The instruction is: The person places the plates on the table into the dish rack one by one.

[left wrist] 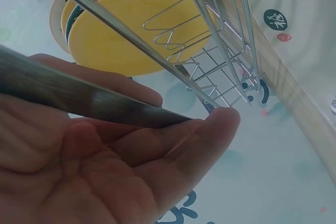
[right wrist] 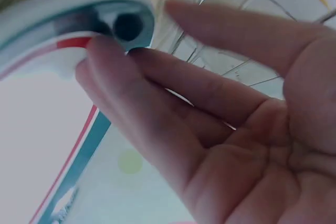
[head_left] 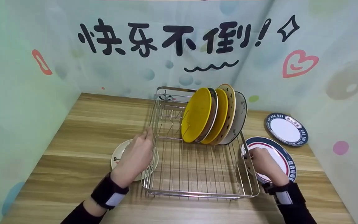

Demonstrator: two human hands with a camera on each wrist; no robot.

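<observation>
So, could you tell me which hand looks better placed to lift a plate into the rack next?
Probably the right hand: its fingers already touch the rim of the red-and-navy rimmed plate lying beside the dish rack. The left hand rests open against the rack's left rail, above the small cream plate.

eight plates (head_left: 196,114), one dish rack (head_left: 197,174)
</observation>
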